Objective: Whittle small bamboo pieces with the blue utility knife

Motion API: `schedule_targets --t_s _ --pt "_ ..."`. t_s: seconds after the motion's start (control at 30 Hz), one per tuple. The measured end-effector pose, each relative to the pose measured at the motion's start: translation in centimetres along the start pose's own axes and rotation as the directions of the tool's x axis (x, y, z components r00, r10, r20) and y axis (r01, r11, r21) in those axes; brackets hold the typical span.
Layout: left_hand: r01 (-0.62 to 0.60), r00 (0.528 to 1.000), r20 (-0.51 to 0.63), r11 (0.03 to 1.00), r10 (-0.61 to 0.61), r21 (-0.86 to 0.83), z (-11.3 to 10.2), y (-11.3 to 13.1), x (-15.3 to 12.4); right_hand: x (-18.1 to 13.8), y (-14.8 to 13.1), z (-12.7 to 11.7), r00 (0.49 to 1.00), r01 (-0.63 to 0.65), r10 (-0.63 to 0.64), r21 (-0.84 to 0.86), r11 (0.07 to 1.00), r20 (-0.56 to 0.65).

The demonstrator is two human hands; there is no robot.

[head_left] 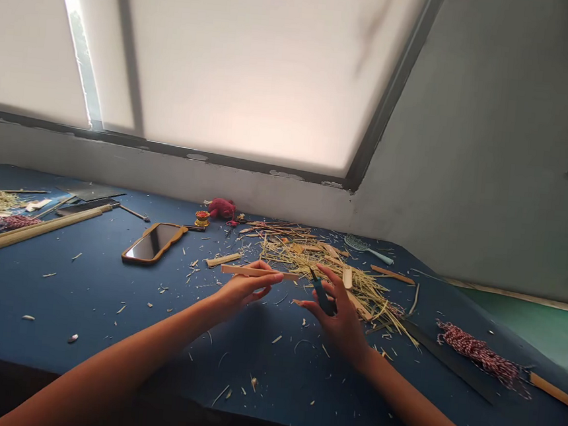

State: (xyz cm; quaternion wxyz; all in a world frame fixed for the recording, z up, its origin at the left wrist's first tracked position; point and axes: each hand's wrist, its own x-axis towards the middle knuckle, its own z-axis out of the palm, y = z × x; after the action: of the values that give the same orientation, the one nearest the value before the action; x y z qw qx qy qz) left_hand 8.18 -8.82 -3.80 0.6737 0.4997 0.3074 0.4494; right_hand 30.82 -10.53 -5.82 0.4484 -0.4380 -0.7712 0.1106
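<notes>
The left hand [242, 290] pinches a thin bamboo strip [259, 272] between fingertips and thumb, holding it level above the blue table [59, 286]. The right hand [338, 307], just beside the strip's free end, is closed around a small dark-handled blade [321, 292]. For a clean cut it seems wise to keep the strip steady and the edge angled away from the left fingers. Just beyond the right hand lies a heap of shavings [338, 271]; farther out past the left hand, a phone [155, 243].
</notes>
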Motion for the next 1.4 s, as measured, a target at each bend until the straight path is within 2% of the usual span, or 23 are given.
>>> schedule_targets --t_s 0.1,0.23,0.33,0.43,0.53,0.63,0.7,0.77,0.87,0.93,1.07,1.17,1.27,1.4 --pt "0.031 0.996 0.085 0.997 -0.037 0.074 0.4 -0.6 -0.3 -0.1 -1.1 0.8 0.997 -0.067 0.061 0.159 0.985 0.041" --pt "-0.007 0.995 0.095 0.983 -0.010 0.181 0.6 -1.4 -0.2 -0.2 -1.7 1.4 0.991 -0.129 0.118 0.297 0.946 0.055" --pt "-0.022 0.994 0.111 0.980 0.000 0.200 0.6 -1.2 0.2 -0.1 -1.6 1.4 0.982 -0.183 0.191 0.372 0.910 0.017" --pt "-0.003 0.998 0.061 0.997 -0.002 0.077 0.4 -0.3 0.7 0.3 -1.1 1.0 0.964 -0.213 0.259 0.429 0.878 -0.051" --pt "-0.029 0.999 -0.031 0.999 0.028 -0.030 -0.2 0.6 1.2 0.6 -0.5 0.3 0.961 -0.188 0.256 0.427 0.885 -0.106" --pt "-0.120 0.991 -0.052 0.985 0.127 0.121 -1.0 1.0 1.4 0.7 0.1 -0.2 0.969 -0.151 0.211 0.368 0.918 -0.129" --pt "-0.150 0.988 0.018 0.934 0.152 0.325 -1.4 1.1 1.3 0.7 0.4 -0.4 0.971 -0.143 0.199 0.341 0.929 -0.135" --pt "-0.145 0.987 0.135 0.860 0.090 0.490 -1.5 1.1 1.0 0.7 0.5 -0.5 0.972 -0.143 0.195 0.329 0.933 -0.129" --pt "-0.137 0.955 0.292 0.798 -0.051 0.587 -1.0 0.9 0.4 0.7 0.5 -0.4 0.974 -0.151 0.196 0.320 0.935 -0.115" --pt "-0.128 0.933 0.345 0.794 -0.107 0.594 -0.5 0.6 0.0 0.8 0.2 -0.4 0.976 -0.163 0.199 0.306 0.938 -0.091" --pt "-0.059 0.939 0.319 0.858 -0.125 0.510 -0.3 -0.8 0.3 1.2 0.2 -0.6 0.984 -0.151 0.163 0.151 0.977 -0.071" --pt "0.029 0.971 0.211 0.934 -0.111 0.356 -0.7 -2.0 1.4 1.3 1.0 -0.9 0.994 -0.106 0.100 -0.121 0.987 -0.054" --pt "0.066 0.983 0.151 0.971 -0.103 0.231 -1.0 -2.4 2.2 1.1 1.8 -0.8 0.998 -0.001 0.027 -0.397 0.918 0.060" --pt "0.112 0.987 0.100 0.983 -0.127 0.146 -0.6 -1.8 1.9 0.6 1.8 -0.2 0.982 0.179 -0.113 -0.552 0.814 0.153"
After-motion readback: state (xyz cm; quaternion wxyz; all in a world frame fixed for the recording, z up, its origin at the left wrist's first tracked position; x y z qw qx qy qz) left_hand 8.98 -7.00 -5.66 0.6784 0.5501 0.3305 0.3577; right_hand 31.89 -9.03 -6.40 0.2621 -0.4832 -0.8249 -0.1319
